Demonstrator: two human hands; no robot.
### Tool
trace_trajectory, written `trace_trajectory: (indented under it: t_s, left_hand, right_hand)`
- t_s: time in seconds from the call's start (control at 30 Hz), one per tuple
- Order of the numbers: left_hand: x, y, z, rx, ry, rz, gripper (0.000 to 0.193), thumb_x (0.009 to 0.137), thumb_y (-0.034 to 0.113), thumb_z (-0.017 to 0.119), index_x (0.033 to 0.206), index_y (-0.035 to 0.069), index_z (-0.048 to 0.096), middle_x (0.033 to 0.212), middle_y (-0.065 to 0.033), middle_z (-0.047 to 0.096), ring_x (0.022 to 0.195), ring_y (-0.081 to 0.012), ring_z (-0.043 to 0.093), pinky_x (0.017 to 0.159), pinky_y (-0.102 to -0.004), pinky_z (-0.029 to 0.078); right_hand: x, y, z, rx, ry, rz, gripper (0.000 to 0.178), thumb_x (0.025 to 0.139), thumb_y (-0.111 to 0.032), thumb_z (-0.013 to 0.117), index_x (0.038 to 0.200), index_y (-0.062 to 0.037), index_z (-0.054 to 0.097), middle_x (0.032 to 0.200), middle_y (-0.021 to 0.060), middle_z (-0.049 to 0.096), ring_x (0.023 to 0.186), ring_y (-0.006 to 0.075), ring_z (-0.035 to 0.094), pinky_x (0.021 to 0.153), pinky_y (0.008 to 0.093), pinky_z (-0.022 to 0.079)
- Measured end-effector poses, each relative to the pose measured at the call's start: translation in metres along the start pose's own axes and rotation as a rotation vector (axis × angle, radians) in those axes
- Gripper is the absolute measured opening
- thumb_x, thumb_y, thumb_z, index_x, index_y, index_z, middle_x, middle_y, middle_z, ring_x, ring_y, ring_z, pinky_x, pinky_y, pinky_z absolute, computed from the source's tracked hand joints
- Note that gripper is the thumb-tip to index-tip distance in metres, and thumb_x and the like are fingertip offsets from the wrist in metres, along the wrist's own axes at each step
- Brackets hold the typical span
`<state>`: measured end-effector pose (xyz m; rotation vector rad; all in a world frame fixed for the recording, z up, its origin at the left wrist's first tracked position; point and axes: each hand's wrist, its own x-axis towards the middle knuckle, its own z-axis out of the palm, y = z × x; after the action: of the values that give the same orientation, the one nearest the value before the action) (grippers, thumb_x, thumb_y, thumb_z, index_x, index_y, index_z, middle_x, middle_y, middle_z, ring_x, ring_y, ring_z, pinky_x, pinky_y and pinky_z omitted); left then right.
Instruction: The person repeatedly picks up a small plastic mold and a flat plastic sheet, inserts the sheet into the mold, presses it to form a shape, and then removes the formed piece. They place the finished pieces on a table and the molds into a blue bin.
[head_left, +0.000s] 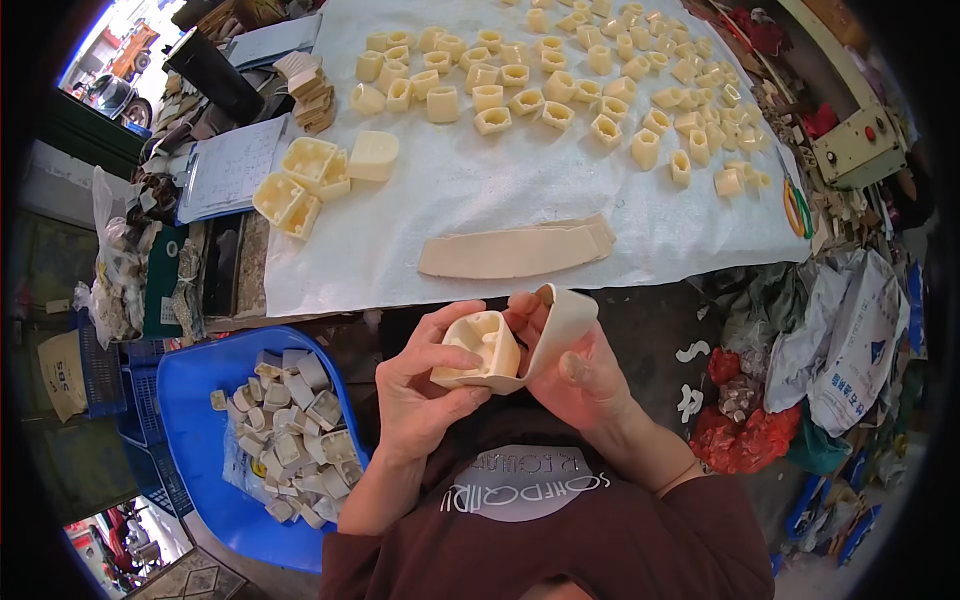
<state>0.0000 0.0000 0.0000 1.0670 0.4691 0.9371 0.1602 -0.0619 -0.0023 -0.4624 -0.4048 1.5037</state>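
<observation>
A hollow cream shoe heel [492, 338] with ribs inside its open end sits in my left hand [412, 385], fingers and thumb wrapped round it. My right hand [598, 385] grips a smooth beige strip [562, 322], which curves upward. The strip's lower end meets the bottom edge of the heel. Part of my right fingers is hidden behind the strip. Just beyond my hands, a small pile of flat beige strips [515, 250] lies along the near side of the white-covered table [350, 270].
Many cream heels [442, 104] stand spread over the table's far side, with larger ones [290, 205] at left. A blue tub [190, 430] of covered-looking heels [290, 430] stands low on the left. Clipboard [235, 165], control box [858, 148] and plastic bags [850, 340] flank the table.
</observation>
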Motion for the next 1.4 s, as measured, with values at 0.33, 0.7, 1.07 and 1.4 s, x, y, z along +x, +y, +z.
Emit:
trace_trajectory:
  t_s: [0.33,0.7,1.07,1.4]
  left_hand:
    - [0.000,-0.005,-0.008,-0.039,-0.126,0.077,0.027,0.060,0.004,0.080,0.084,0.006,0.068,0.122,-0.0241,0.048,0.109,-0.0287,0.050,0.091,-0.0372,0.040]
    - [0.001,-0.005,-0.001,-0.054,-0.169,0.074,0.023,0.061,0.010,0.081,0.082,0.008,0.069,0.124,-0.0252,0.046,0.112,-0.0321,0.049,0.091,-0.0399,0.041]
    - [0.006,-0.004,0.023,0.395,0.022,0.138,0.033,0.058,0.001,0.076,0.082,0.009,0.056,0.123,-0.0190,0.043,0.108,-0.0235,0.045,0.089,-0.0335,0.038]
    - [0.007,0.002,0.005,0.230,-0.183,0.149,0.026,0.059,0.000,0.078,0.072,0.006,0.057,0.114,-0.0173,0.048,0.102,-0.0254,0.052,0.084,-0.0337,0.042]
  right_hand:
    - [0.001,-0.001,-0.001,-0.028,0.176,0.012,0.029,0.079,-0.017,0.069,0.102,-0.0050,0.055,0.094,0.0041,0.057,0.092,0.0136,0.054,0.082,0.0296,0.043]
    - [-0.002,0.005,-0.010,-0.025,0.139,0.022,0.022,0.084,-0.012,0.063,0.105,-0.0060,0.057,0.099,0.0023,0.061,0.093,0.0109,0.057,0.081,0.0280,0.046]
    - [0.001,-0.007,-0.006,-0.389,0.105,-0.059,0.030,0.085,-0.019,0.064,0.108,-0.0013,0.058,0.090,0.0035,0.064,0.081,0.0101,0.060,0.068,0.0236,0.050]
    - [0.003,-0.014,-0.013,-0.290,0.106,-0.022,0.035,0.074,-0.026,0.074,0.093,-0.0004,0.059,0.084,0.0061,0.060,0.083,0.0148,0.058,0.075,0.0292,0.047]
